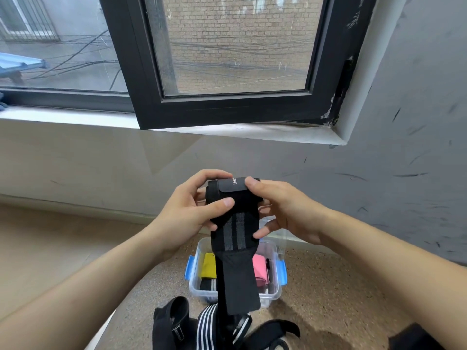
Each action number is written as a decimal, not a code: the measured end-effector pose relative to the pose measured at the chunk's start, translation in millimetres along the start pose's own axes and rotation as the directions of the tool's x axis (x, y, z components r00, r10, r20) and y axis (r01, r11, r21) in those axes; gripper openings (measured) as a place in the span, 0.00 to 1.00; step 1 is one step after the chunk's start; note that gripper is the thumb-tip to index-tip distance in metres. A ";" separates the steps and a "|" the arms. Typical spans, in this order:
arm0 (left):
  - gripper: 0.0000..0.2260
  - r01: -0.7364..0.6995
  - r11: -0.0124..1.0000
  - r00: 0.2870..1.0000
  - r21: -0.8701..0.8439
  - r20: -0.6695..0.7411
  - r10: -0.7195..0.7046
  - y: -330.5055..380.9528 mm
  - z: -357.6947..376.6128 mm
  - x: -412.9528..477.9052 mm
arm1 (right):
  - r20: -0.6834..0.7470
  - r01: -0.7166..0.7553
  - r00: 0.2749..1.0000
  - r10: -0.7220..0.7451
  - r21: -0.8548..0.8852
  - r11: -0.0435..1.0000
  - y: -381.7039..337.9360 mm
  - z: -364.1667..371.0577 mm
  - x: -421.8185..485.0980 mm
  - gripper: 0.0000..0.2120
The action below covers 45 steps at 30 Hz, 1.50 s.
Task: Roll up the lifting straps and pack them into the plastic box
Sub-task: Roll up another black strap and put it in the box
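Both forearms reach in from the lower corners and meet in the middle of the view. The left hand (pixel 194 208) sits at 9 o'clock of a black strap (pixel 236 223), its thumb laid across the front of the rolled part and its fingers curled over the top and behind. The right hand (pixel 285 210) holds the same roll from 3 o'clock, thumb tip pressed on the label tab at the upper edge and the other fingers bent in behind and beneath it. So both hands are closed round the strap, which is held in the air and only partly rolled. Its grey-striped length and plain black tail hang straight down toward 6 o'clock, in front of a clear plastic box (pixel 274 294). The box stands open on the speckled floor (pixel 341 286), with a blue latch (pixel 190 269) on each side. Inside it, a yellow roll (pixel 209 265) lies at 9 o'clock, and a black roll with pale stripes (pixel 208 284) lies just below that at 7 o'clock. A pink roll (pixel 261 270) lies at 3 o'clock. The hanging tail hides the middle of the box. At 6 o'clock of the box, loose black and white-striped straps (pixel 207 327) lie in a heap on the floor.
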State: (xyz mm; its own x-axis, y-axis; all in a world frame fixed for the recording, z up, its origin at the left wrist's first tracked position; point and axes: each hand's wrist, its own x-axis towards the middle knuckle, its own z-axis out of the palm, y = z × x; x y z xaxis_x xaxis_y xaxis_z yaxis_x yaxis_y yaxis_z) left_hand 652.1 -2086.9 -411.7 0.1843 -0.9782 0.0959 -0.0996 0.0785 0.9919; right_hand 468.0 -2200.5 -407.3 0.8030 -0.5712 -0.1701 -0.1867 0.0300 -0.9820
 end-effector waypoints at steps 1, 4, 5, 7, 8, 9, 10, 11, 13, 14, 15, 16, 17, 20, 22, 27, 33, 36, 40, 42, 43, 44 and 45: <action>0.16 -0.010 1.000 1.000 0.012 0.004 0.010 0.2 -0.4 0.1 | -0.005 0.012 1.000 -0.012 0.014 1.000 -0.6 -0.1 -0.2 0.21; 0.20 0.012 1.000 1.000 0.021 0.019 -0.013 0.0 -2.3 1.2 | -0.012 0.052 0.999 -0.052 0.062 0.997 -0.9 -0.1 -1.4 0.18; 0.22 0.038 0.999 0.999 0.013 0.017 -0.039 -0.4 -2.7 1.6 | -0.013 0.065 0.998 -0.064 0.081 0.995 -0.5 0.1 -1.5 0.17; 0.23 0.112 0.994 0.993 -0.006 0.024 -0.111 -0.8 -4.0 1.8 | -0.028 0.096 0.995 -0.094 0.110 0.989 0.6 0.2 -0.7 0.16; 0.22 0.147 0.989 0.988 -0.005 0.045 -0.147 -0.7 -4.8 1.5 | -0.040 0.114 0.993 -0.110 0.118 0.987 1.1 -0.2 -0.1 0.15; 0.21 0.175 0.985 0.982 0.004 0.075 -0.174 -0.8 -5.3 0.9 | -0.051 0.131 0.991 -0.126 0.121 0.984 1.8 -0.8 0.4 0.15; 0.20 0.195 0.981 0.976 0.007 0.100 -0.194 -0.4 -5.1 0.0 | -0.055 0.148 0.988 -0.143 0.119 0.982 2.7 -1.5 0.6 0.15; 0.19 0.209 0.978 0.972 -0.005 0.110 -0.207 0.0 -4.6 -0.7 | -0.056 0.164 0.986 -0.158 0.111 0.980 4.2 -2.2 0.4 0.15; 0.19 0.230 0.972 0.970 -0.044 0.087 -0.225 1.1 -3.3 -0.8 | -0.061 0.187 0.981 -0.182 0.087 0.979 7.1 -2.1 -0.3 0.18; 0.18 0.229 0.972 0.972 -0.048 0.066 -0.226 1.5 -3.0 -0.8 | -0.065 0.198 0.979 -0.194 0.074 0.977 7.8 -1.0 -0.7 0.19; 0.16 0.219 0.975 0.975 -0.041 0.048 -0.217 1.4 -2.8 -0.8 | -0.067 0.214 0.975 -0.210 0.057 0.975 8.7 0.3 -0.7 0.20; 0.15 0.204 0.978 0.979 -0.034 0.032 -0.203 1.3 -2.7 -1.0 | -0.068 0.233 0.971 -0.231 0.030 0.972 9.2 1.3 -0.5 0.21; 0.14 0.188 0.982 0.982 -0.036 0.022 -0.187 0.7 -3.0 -0.6 | -0.067 0.252 0.966 -0.251 -0.005 0.968 9.6 2.1 -0.3 0.22; 0.19 0.150 0.987 0.989 -0.052 0.007 -0.150 0.6 -4.9 0.0 | -0.056 0.258 0.963 -0.264 -0.092 0.962 8.3 0.5 -0.2 0.24; 0.22 0.116 0.992 0.993 -0.041 -0.004 -0.116 -0.6 -6.1 0.1 | -0.033 0.210 0.976 -0.213 -0.076 0.975 6.7 -1.9 -0.5 0.22; 0.24 -0.002 1.000 1.000 -0.013 -0.024 0.001 -1.6 -0.8 -2.7 | 0.039 0.077 0.996 -0.078 0.024 0.997 3.1 -2.9 0.5 0.20; 0.24 -0.057 0.998 0.998 0.012 -0.031 0.058 -2.3 0.0 -4.0 | -0.006 0.159 0.987 -0.159 0.018 0.987 1.1 -4.5 -0.2 0.19; 0.25 -0.013 0.999 1.000 0.047 -0.002 0.013 0.8 -3.0 -2.0 | -0.019 0.201 0.980 -0.200 0.025 0.979 0.8 -5.1 -1.2 0.18; 0.18 0.078 0.996 0.996 0.047 0.046 -0.080 3.5 -4.8 0.7 | -0.039 0.243 0.969 -0.244 -0.018 0.970 3.5 -3.3 -1.4 0.18; 0.18 0.102 0.992 0.992 0.071 0.062 -0.106 3.5 -6.5 1.4 | -0.046 0.262 0.964 -0.262 -0.012 0.965 4.3 -2.8 -1.8 0.18; 0.18 0.107 0.991 0.991 0.086 0.066 -0.113 3.9 -7.9 1.7 | -0.050 0.275 0.960 -0.276 -0.012 0.961 4.2 -2.4 -1.9 0.18; 0.19 0.109 0.990 0.991 0.093 0.073 -0.116 4.8 -9.1 1.5 | -0.059 0.289 0.955 -0.290 -0.020 0.957 4.2 -2.4 -1.9 0.19; 0.19 0.108 0.989 0.990 0.096 0.079 -0.116 5.1 -9.8 1.8 | -0.068 0.302 0.950 -0.304 -0.036 0.953 4.0 -2.3 -2.3 0.19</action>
State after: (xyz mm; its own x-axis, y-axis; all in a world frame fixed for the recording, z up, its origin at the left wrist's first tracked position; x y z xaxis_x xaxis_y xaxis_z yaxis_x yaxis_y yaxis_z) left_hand 661.5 -2086.4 -405.6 0.1170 -0.9928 -0.0264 -0.1728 -0.0465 0.9839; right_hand 464.2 -2201.0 -410.6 0.7814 -0.6075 0.1426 0.0445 -0.1737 -0.9838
